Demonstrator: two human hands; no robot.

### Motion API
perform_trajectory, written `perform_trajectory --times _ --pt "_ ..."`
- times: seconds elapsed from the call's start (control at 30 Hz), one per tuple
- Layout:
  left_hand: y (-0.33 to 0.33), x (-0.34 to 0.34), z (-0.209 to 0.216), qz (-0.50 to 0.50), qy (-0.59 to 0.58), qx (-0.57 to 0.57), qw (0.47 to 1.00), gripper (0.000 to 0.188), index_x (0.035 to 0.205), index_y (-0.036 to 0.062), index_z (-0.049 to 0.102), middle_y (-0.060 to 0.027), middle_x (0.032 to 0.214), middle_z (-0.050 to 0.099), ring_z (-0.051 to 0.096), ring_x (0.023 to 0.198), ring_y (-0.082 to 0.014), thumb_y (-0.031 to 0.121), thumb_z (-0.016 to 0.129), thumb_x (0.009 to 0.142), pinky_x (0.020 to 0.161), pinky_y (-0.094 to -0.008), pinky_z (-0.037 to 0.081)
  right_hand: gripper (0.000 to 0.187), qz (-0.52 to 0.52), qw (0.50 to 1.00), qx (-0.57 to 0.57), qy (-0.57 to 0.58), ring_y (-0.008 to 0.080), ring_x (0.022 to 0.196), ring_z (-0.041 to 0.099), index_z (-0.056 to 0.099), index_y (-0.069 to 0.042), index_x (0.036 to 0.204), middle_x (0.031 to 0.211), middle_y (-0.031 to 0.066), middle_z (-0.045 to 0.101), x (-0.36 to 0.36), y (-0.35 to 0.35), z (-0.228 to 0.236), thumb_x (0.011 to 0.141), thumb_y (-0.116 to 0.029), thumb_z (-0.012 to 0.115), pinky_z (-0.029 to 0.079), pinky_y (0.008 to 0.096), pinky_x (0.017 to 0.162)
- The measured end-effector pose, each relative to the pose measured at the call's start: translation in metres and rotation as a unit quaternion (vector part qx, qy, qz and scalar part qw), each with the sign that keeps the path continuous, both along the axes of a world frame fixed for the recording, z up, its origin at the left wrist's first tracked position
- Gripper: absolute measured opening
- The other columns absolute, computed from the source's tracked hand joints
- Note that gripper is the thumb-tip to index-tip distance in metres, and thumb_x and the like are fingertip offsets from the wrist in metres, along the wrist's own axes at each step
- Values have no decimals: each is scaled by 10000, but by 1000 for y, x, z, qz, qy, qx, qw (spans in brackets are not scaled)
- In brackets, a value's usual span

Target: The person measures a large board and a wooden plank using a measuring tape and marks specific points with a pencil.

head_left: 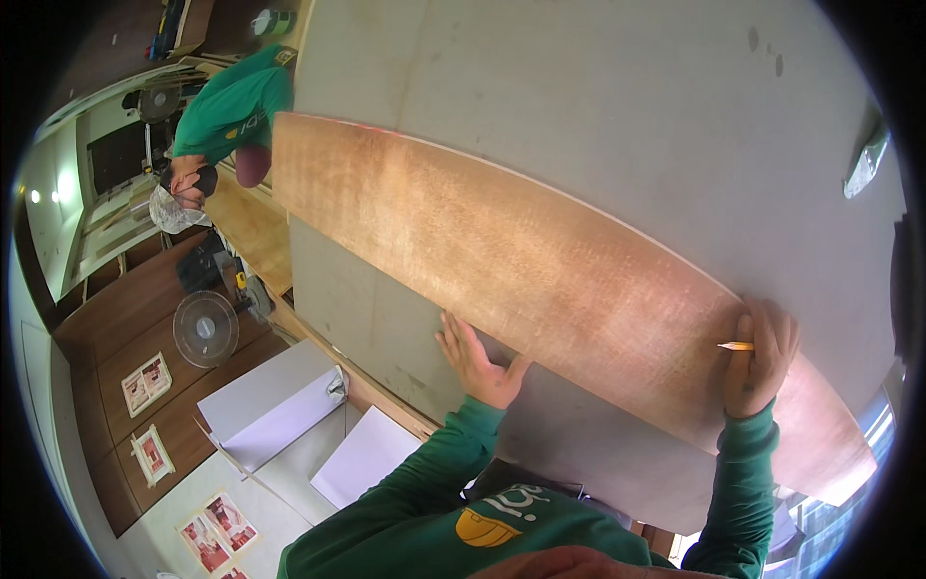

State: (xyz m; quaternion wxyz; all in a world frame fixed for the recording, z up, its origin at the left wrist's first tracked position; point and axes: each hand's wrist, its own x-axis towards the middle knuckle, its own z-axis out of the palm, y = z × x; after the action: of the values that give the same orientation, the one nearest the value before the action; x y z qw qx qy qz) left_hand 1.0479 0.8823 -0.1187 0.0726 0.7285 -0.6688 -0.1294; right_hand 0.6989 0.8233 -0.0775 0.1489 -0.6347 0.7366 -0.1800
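Note:
A long, thin wood-coloured sheet (502,261) lies across the grey worktop (598,96) from far left to near right. My left hand (480,365) rests at the sheet's near edge with its fingers spread and thumb out. It holds nothing. On the right part of the sheet lies my right hand (762,357), reaching over to the far edge. A yellow pencil (737,345) with a pale sharpened tip sticks out from its fingers, pointing left. Most of the pencil's shaft is hidden by the hand.
Beyond the worktop's left edge a person (227,121) in a green top leans by the sheet's far end. A fan (205,328), a white box-like unit (270,396) and a white panel (365,455) stand to the left. A clear plastic piece (866,159) lies far right.

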Motion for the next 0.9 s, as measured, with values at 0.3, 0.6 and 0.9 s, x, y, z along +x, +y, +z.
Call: perform_trajectory --times 0.3,0.6,0.9 --pt "4 3 -1 12 31 13 999 1168 1436 -78 45 -304 1478 150 156 1380 -433 579 691 719 1100 -563 38 179 4 1000 -22 -2 275 915 527 651 7 971 952 112 602 -1 -1 -1 860 -88 548 393 388 848" --pt "2 1 1 -3 27 10 1000 1156 1439 -75 40 -301 1484 141 148 1384 -430 581 677 731 1100 -559 27 186 9 1000 -21 -3 273 917 531 647 18 980 943 116 600 -2 -1 0 870 -97 549 393 384 848" --pt "-1 0 2 -33 11 -5 999 1070 1468 31 108 -307 1434 255 176 1331 -532 530 702 731 1039 -662 71 185 10 1000 -16 -12 273 918 531 645 16 982 952 115 596 -2 -1 1 871 -102 554 390 384 851"
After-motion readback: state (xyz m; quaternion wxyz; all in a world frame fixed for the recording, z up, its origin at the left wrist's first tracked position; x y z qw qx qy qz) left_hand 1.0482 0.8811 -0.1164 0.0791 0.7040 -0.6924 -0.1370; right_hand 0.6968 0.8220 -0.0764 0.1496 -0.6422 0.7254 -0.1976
